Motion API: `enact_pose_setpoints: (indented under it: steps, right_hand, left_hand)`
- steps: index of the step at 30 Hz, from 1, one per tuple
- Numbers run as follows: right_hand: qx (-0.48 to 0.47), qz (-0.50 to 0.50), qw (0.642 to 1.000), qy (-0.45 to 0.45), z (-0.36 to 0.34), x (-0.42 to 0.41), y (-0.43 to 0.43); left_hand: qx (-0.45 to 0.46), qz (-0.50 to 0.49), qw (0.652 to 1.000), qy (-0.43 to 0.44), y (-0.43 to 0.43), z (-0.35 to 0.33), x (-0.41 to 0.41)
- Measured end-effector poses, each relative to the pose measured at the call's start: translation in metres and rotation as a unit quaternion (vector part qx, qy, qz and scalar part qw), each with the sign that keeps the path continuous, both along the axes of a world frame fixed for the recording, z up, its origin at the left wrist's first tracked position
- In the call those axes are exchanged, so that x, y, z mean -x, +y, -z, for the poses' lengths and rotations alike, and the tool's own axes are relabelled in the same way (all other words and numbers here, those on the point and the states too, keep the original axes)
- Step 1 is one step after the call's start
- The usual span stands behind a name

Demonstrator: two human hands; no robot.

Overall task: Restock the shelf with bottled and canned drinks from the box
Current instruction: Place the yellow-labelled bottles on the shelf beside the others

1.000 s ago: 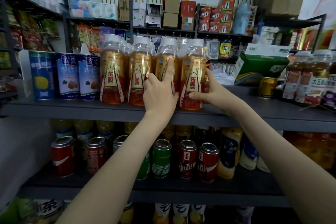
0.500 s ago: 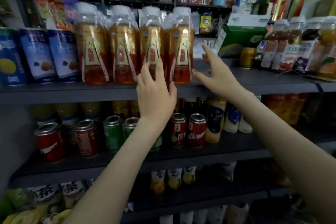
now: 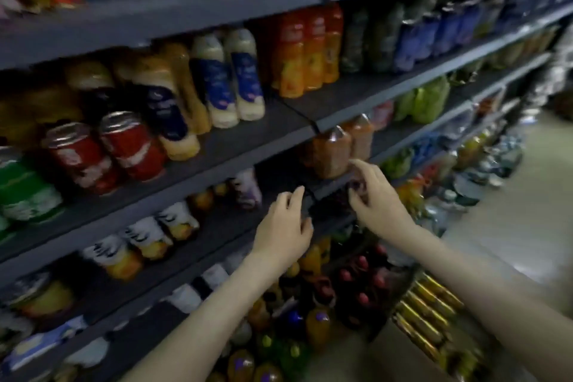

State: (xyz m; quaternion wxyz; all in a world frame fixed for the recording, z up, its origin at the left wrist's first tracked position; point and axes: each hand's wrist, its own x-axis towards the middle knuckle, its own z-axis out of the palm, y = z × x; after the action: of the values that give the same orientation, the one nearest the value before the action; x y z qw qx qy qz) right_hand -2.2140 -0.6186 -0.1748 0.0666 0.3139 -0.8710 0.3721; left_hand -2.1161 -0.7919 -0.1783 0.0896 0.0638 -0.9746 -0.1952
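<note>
The view is motion-blurred. My left hand [image 3: 283, 228] and my right hand [image 3: 373, 197] hover side by side in front of the lower grey shelf [image 3: 217, 146], fingers loosely bent, and both look empty. Something dark sits by my right fingertips; blur hides whether they touch it. Below my hands a dark box [image 3: 400, 295] on the floor holds several bottles with red caps [image 3: 356, 276]. Orange-brown bottles [image 3: 333, 150] stand on the shelf just above my right hand.
Red cans [image 3: 105, 149], cream bottles with blue labels [image 3: 229, 77] and orange juice bottles [image 3: 307, 49] fill the shelves above. More bottles [image 3: 279, 347] stand on the floor by the box, with gold cans [image 3: 428, 313] to its right. Pale aisle floor [image 3: 511, 226] lies further right.
Both hands have left the golden bottles on the upper shelf and come down empty. My view has swung down and right to the lower shelves and the box.
</note>
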Motion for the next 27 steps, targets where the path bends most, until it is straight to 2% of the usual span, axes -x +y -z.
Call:
enact_pose_setpoints:
  steps: [3,6,9,13,17,20,24,27]
  right_hand:
    - [-0.043,0.079,0.991,-0.097,0.059,0.046,0.102]
    - [-0.07,0.154,0.967,-0.193,0.115,0.084,0.2]
    - [-0.092,0.226,0.935,-0.257,0.179,0.11,0.279]
    - [-0.128,0.293,0.876,-0.362,0.291,0.118,0.353]
    - [-0.139,0.335,0.804,-0.471,0.447,0.097,0.392]
    - [-0.128,0.377,0.744,-0.537,0.564,0.074,0.404]
    - [-0.115,0.438,0.693,-0.561,0.696,0.058,0.407]
    - [-0.104,0.486,0.658,-0.566,0.764,0.064,0.411]
  left_hand:
    - [-0.004,0.038,0.996,-0.081,0.073,0.049,0.06]
    - [-0.015,0.069,0.985,-0.16,0.158,0.098,0.118]
    - [-0.021,0.111,0.969,-0.221,0.236,0.152,0.166]
    - [-0.024,0.139,0.945,-0.295,0.307,0.251,0.208]
    - [-0.017,0.172,0.91,-0.377,0.346,0.388,0.228]
    - [0.022,0.213,0.879,-0.427,0.367,0.499,0.228]
    - [0.093,0.272,0.844,-0.454,0.385,0.629,0.23]
    - [0.106,0.309,0.833,-0.447,0.392,0.7,0.231]
